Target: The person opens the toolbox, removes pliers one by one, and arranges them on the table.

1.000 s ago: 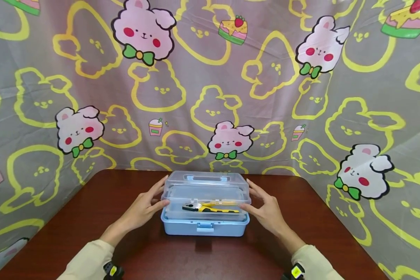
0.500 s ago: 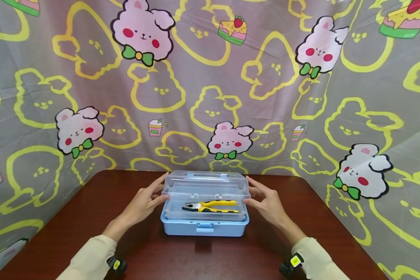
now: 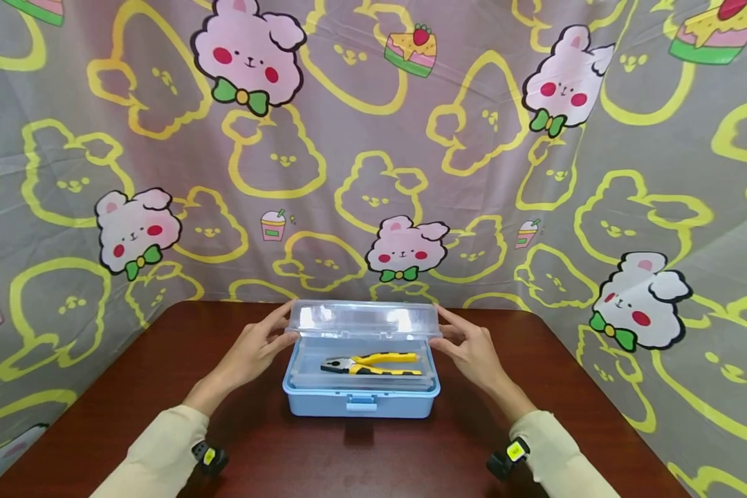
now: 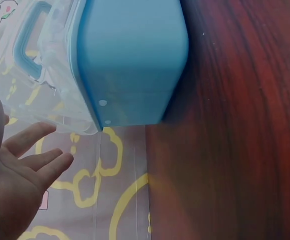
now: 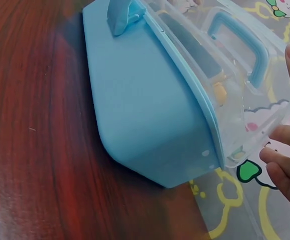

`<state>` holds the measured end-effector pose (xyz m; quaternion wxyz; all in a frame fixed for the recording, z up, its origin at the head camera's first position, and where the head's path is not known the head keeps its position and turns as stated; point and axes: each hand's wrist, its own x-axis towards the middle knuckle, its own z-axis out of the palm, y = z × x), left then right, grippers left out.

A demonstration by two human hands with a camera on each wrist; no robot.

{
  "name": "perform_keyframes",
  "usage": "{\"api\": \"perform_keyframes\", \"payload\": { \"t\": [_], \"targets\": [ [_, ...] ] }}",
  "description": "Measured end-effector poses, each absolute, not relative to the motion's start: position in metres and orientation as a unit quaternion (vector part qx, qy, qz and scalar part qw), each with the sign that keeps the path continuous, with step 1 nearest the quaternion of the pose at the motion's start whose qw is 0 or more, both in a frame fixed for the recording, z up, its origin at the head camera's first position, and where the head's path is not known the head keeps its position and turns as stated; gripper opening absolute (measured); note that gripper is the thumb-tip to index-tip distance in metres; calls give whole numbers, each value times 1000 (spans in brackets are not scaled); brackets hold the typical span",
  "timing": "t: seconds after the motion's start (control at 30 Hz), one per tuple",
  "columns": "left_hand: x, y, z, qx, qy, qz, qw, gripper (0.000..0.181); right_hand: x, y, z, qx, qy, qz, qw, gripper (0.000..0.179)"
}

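Note:
A light-blue toolbox [image 3: 311, 404] stands on the table with its clear lid [image 3: 361, 319] raised and tilted back. Inside, on a translucent tray [image 3: 305, 380], lie pliers [image 3: 386, 359] with yellow and black handles, their jaws pointing left. My left hand [image 3: 252, 353] holds the lid's left end, thumb at the front edge and fingers toward the back. At the opposite end, my right hand [image 3: 473, 353] holds the lid the same way. The left wrist view shows the lid's blue handle [image 4: 21, 50], and that hand's lower fingers [image 4: 55, 167] extend below the lid.
The box rests toward the rear of a dark red-brown wooden table [image 3: 361, 463]. A blue latch [image 3: 361, 403] sits at its front. Behind and on both sides hangs a grey cloth [image 3: 348, 124] with yellow outlines and cartoon rabbits.
Both hands have swung the lid up and back, so its handle no longer shows in the head view. The pliers, earlier seen through the lid, now show uncovered. The box body has stayed put.

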<state>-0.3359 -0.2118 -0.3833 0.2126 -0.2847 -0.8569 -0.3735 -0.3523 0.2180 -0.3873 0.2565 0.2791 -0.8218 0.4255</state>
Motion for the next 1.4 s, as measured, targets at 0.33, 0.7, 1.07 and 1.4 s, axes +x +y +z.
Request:
{"api": "perform_keyframes", "payload": {
  "t": [0.33, 0.7, 1.07, 1.4],
  "targets": [
    [-342, -211, -378, -284, -853, -377, 224, 62, -357, 218, -375, 283, -831, 405, 254, 67],
    [-351, -208, -369, -273, -855, -378, 227, 58, -366, 218, -363, 274, -844, 401, 229, 59],
    [-367, -202, -356, -215, -881, -369, 204, 58, -382, 215, -345, 234, -873, 377, 204, 53],
    [-380, -200, -353, -177, -879, -402, 186, 64, -395, 212, -331, 192, -887, 398, 138, 63]
  ]
}}
